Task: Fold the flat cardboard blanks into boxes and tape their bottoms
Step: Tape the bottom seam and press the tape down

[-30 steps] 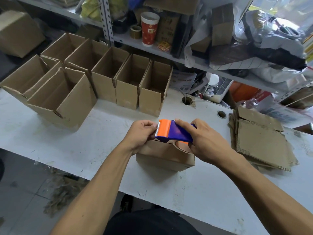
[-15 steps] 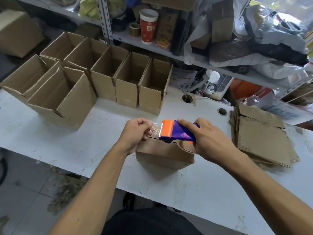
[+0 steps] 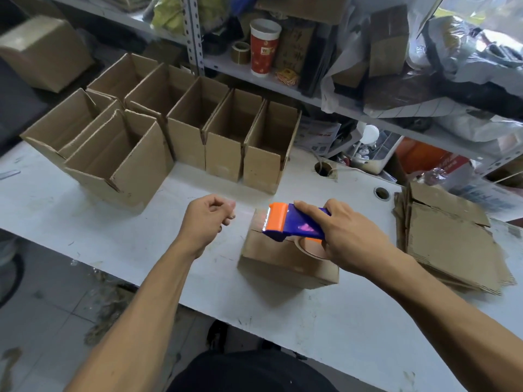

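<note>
A small cardboard box (image 3: 276, 263) lies bottom-up on the white table (image 3: 85, 222), in front of me. My right hand (image 3: 351, 236) grips a blue and orange tape dispenser (image 3: 294, 224) resting on top of the box, its orange blade end pointing left. My left hand (image 3: 206, 219) hovers left of the box, thumb and forefinger pinched on the end of a faint strip of clear tape stretched from the dispenser. A stack of flat cardboard blanks (image 3: 450, 239) lies at the right.
Several folded open boxes (image 3: 226, 131) stand in a row along the back left of the table. Behind them is a cluttered metal shelf with a red paper cup (image 3: 263, 49) and a tape roll (image 3: 240, 52). Two round holes pierce the tabletop (image 3: 322, 168).
My left hand has pulled away to the left from the dispenser's blade, drawing tape out. The dispenser has shifted slightly right along the box's top.
</note>
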